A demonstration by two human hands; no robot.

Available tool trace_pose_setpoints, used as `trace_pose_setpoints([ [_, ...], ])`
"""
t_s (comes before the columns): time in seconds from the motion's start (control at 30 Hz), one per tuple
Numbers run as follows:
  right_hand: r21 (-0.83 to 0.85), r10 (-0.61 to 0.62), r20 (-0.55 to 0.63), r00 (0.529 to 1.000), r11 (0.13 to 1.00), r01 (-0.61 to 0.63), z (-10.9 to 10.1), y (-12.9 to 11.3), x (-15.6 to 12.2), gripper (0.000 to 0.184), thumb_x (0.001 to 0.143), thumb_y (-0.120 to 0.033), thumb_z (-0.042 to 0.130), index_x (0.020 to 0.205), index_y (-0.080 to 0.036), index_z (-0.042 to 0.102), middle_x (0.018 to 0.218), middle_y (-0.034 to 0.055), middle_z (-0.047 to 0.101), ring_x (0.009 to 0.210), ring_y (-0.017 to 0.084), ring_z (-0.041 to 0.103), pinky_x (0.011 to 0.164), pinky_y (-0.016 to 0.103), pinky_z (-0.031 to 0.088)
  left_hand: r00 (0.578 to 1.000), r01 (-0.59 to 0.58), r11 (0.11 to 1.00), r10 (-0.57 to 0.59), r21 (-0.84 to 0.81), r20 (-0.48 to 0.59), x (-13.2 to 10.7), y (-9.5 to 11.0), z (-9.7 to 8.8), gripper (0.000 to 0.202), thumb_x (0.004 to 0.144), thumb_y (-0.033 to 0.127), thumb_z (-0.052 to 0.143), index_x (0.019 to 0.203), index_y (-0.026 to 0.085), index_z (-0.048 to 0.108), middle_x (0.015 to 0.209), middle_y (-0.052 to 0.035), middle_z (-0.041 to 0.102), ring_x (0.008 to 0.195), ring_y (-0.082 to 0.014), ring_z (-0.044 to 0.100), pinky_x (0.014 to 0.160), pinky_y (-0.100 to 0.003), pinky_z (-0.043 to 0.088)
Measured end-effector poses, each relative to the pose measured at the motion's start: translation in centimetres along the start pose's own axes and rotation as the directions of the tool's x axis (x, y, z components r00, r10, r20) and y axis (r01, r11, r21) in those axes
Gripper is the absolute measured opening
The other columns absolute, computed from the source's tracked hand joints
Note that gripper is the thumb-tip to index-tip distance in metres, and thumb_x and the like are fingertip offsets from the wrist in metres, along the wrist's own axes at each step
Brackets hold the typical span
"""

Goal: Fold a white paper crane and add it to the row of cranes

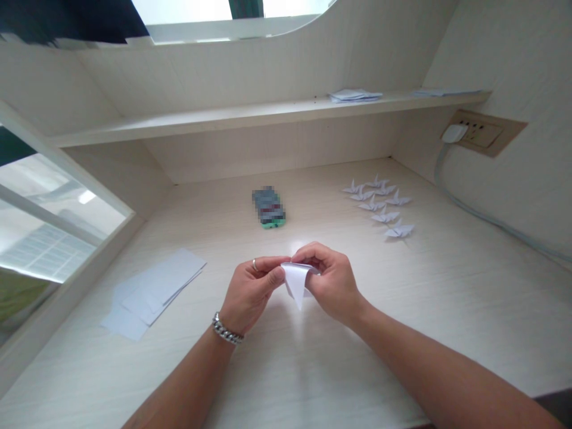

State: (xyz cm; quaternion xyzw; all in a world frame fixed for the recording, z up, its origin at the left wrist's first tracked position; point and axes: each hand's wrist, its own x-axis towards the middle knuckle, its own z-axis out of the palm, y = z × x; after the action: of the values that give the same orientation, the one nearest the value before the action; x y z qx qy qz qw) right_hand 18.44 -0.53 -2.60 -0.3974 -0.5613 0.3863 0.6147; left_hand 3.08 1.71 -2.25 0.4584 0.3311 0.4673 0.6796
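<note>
A partly folded piece of white paper (297, 282) is held between my two hands above the desk, one pointed flap hanging down toward me. My left hand (254, 289), with a ring and a chain bracelet, pinches its left edge between thumb and fingers. On the other side my right hand (333, 281) grips the paper, its thumb at the fold and its fingers curled behind. The fingertips behind the paper are partly hidden. Several white folded paper cranes (399, 230) stand in a group on the desk, beyond my right hand.
Loose white paper sheets (156, 292) lie overlapping at the left of the desk (250, 381). A blurred phone-like object (269, 207) with a green edge lies behind my hands. More paper (355, 95) rests on the shelf (223, 122). A cable (491, 223) runs from the wall socket (487, 132).
</note>
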Motion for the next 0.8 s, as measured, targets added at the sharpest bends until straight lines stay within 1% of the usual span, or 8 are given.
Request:
trace_pose_setpoints([
  [0.1, -0.068, -0.044, 0.006, 0.999, 0.997, 0.045, 0.01, 0.0, -0.11, 0.014, 0.073, -0.008, 0.067, 0.081, -0.019, 0.068, 0.082, 0.0018, 0.065, 0.077, 0.015, 0.063, 0.067, 0.026, 0.05, 1.0, -0.011, 0.999, 0.011, 0.03, -0.003, 0.05, -0.21, -0.26, 0.024, 0.065, 0.026, 0.082, 0.086, 0.015, 0.078, 0.079, -0.0093, 0.076, 0.073, -0.0165, 0.067, 0.071, -0.027, 0.052],
  [0.23, -0.153, -0.082, 0.019, 0.996, 0.985, 0.084, 0.02, -0.03, -0.23, 0.016, 0.075, -0.007, 0.064, 0.084, -0.019, 0.069, 0.083, 0.002, 0.065, 0.078, 0.015, 0.062, 0.069, 0.026, 0.048, 0.999, -0.035, 0.993, 0.037, 0.116, -0.019, 0.07, -0.18, -0.53, 0.022, 0.066, 0.028, 0.082, 0.083, 0.014, 0.078, 0.078, -0.0089, 0.075, 0.071, -0.0157, 0.065, 0.068, -0.026, 0.051],
  [0.33, -0.179, -0.057, 0.022, 0.998, 0.982, 0.06, 0.04, -0.16, -0.3, 0.012, 0.077, -0.012, 0.065, 0.085, -0.019, 0.07, 0.082, 0.0024, 0.066, 0.077, 0.015, 0.062, 0.067, 0.026, 0.048, 0.998, -0.043, 0.984, 0.048, 0.172, -0.027, 0.07, -0.11, -0.61, 0.019, 0.067, 0.028, 0.081, 0.08, 0.014, 0.077, 0.074, -0.0074, 0.074, 0.066, -0.0144, 0.064, 0.064, -0.025, 0.051],
  [0.43, -0.187, -0.018, 0.02, 1.0, 0.982, 0.022, -0.04, -0.27, -0.29, 0.009, 0.078, -0.016, 0.065, 0.085, -0.019, 0.07, 0.082, 0.0028, 0.067, 0.076, 0.016, 0.062, 0.065, 0.025, 0.047, 0.997, -0.049, 0.976, 0.059, 0.213, -0.043, 0.07, -0.05, -0.57, 0.019, 0.067, 0.029, 0.081, 0.079, 0.014, 0.077, 0.072, -0.0069, 0.074, 0.064, -0.0147, 0.063, 0.062, -0.026, 0.051],
  [0.6, -0.234, -0.038, 0.045, 0.998, 0.971, 0.047, -0.36, -0.29, -0.18, 0.011, 0.077, -0.012, 0.063, 0.083, -0.019, 0.069, 0.081, 0.0023, 0.067, 0.076, 0.016, 0.062, 0.067, 0.025, 0.047, 0.996, -0.057, 0.965, 0.073, 0.255, -0.054, 0.0, 0.11, -0.36, 0.019, 0.067, 0.03, 0.081, 0.076, 0.015, 0.077, 0.07, -0.0059, 0.073, 0.062, -0.0144, 0.062, 0.061, -0.025, 0.051],
  [0.67, -0.235, -0.038, 0.049, 0.998, 0.971, 0.049, -0.36, -0.28, -0.14, 0.01, 0.077, -0.013, 0.064, 0.083, -0.019, 0.069, 0.081, 0.0023, 0.067, 0.075, 0.016, 0.062, 0.066, 0.024, 0.047, 0.996, -0.057, 0.961, 0.073, 0.271, -0.05, -0.02, 0.16, -0.32, 0.019, 0.068, 0.032, 0.08, 0.076, 0.015, 0.077, 0.07, -0.0057, 0.073, 0.061, -0.0142, 0.062, 0.061, -0.025, 0.05],
  [0.8, -0.183, 0.055, 0.048, 0.997, 0.982, -0.045, -0.19, -0.17, -0.09, 0.006, 0.075, -0.018, 0.066, 0.081, -0.019, 0.068, 0.076, 0.0012, 0.066, 0.068, 0.014, 0.06, 0.059, 0.023, 0.045, 0.997, -0.04, 0.96, 0.058, 0.277, -0.056, 0.02, 0.16, -0.35, 0.023, 0.068, 0.035, 0.08, 0.075, 0.014, 0.076, 0.069, -0.0065, 0.072, 0.061, -0.0155, 0.063, 0.061, -0.027, 0.051],
])
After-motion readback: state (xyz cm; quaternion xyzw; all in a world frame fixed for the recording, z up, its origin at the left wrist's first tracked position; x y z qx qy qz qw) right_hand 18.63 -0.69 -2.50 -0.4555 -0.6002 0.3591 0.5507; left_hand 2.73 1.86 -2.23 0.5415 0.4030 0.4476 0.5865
